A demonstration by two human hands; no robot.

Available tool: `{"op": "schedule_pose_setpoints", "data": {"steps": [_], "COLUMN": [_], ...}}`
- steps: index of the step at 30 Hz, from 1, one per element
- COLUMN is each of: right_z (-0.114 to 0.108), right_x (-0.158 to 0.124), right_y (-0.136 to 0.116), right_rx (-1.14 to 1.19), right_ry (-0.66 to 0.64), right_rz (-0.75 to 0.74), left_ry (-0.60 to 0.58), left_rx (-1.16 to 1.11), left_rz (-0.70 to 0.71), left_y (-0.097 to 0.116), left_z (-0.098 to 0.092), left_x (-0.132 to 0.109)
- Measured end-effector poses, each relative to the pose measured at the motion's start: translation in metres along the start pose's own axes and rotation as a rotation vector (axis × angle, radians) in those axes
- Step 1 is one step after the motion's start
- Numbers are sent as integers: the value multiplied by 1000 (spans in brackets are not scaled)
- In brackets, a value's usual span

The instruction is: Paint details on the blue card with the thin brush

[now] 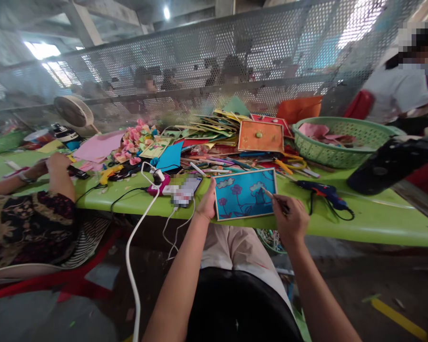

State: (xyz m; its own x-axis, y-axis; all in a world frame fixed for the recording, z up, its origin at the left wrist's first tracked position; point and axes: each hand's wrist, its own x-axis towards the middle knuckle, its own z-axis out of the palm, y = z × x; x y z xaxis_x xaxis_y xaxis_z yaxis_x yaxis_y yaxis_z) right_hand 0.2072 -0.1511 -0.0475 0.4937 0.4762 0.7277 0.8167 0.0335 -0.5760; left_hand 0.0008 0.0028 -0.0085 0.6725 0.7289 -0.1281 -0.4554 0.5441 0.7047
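A small blue picture (248, 202) in a thin pale frame is tilted up at the table's front edge. Drawn flowers, clouds and a tree-like shape show on it. My left hand (207, 202) grips its left edge, thumb at the front. In my right hand (292, 216) is a slim, pale pen (268, 192), its tip on or just over the drawing's right part; I cannot tell whether it touches. A phone (187, 191) with a charging cable lies left of my left hand. To the right of my right hand rests a blue glue gun (323, 190).
Behind the picture are scattered pens (231, 163), an orange framed picture (260, 136) and piled cards (214, 126). A green basket (335, 154) and black bottle (388, 166) stand right. A power strip (160, 186) with white cord lies left, near a co-worker's hands (57, 164).
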Motion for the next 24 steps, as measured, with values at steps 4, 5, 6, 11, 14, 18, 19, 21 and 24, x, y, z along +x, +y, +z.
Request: {"op": "schedule_pose_setpoints", "data": {"steps": [4,5,6,11,14,18,19,21,24], "right_z": [1,1,1,1,1,-1,-2,-2,-1], "right_x": [0,-1,-1,0,0,0,0,0,0], "right_y": [1,1,1,1,1,-1,-1,-1,0], "right_rx": [9,17,24,8,1,41,50,47,16], "right_ry": [7,-16,-38,3,22,-83,-101,-91,-15], "right_rz": [-7,-20,-32,-23,-6,-61,-79,-96,-81], "left_ry": [-3,-2,1,14,7,22,28,38,39], "left_rx": [-5,-4,-2,5,-5,0,3,11,28], "left_rz": [-6,-6,-3,-11,-24,-18,-15,-11,2], "left_y": [0,0,0,1,1,1,1,2,3], "left_z": [0,0,-1,0,1,2,3,4,5], "left_x": [0,0,0,0,-1,-1,-1,-2,-2]}}
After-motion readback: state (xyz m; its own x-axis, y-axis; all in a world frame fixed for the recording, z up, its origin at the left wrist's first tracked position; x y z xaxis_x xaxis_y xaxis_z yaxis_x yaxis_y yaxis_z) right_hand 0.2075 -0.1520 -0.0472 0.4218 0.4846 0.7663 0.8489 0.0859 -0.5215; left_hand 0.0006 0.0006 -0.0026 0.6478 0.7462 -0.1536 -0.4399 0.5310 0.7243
